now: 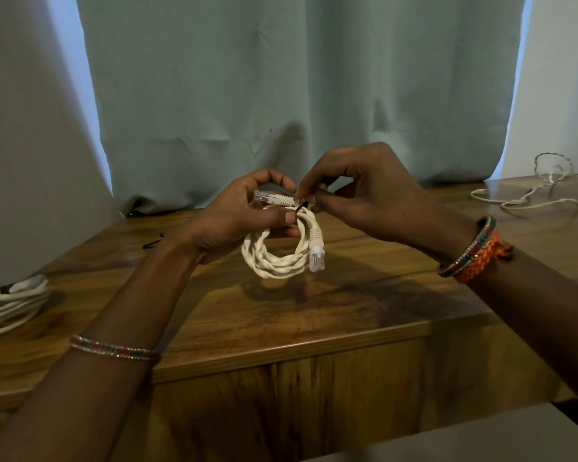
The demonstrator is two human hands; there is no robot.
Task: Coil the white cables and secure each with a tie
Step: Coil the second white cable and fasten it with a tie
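**A:** Cable (274, 258) status? White coil, held in the air above the wooden table (281, 315), roughly centre of view. Several loops bunched together, hanging down from the grip.

**B:** Confirmed. Two clear plugs show. One plug (271, 197) sticks out sideways at the top of the bundle, the other plug (316, 256) hangs down on the right side of the loop.

**A:** Tie?

**B:** Black tie (300, 207) sits at the top of the coil, across the bunched strands. Can't tell if it's fully fastened.

**A:** Hands?

**B:** Left hand (244, 211) has its fingers curled round the top of the coil, thumb pressing the strands. Right hand (357, 188) pinches the tie with thumb and fingertips, just beside the left thumb. Hands nearly touching.

**A:** Anything else on the table?

**B:** Second white coil (10, 301) at the left edge with a dark band on it, lying flat. Small black strip (152, 242) behind the left forearm, likely a spare tie. Loose white cord (528, 195) sprawled far right, uncoiled. Pale curtain (297, 95) hangs behind the table. Bangles on both wrists, plus an orange braided band (481, 261) on the right.
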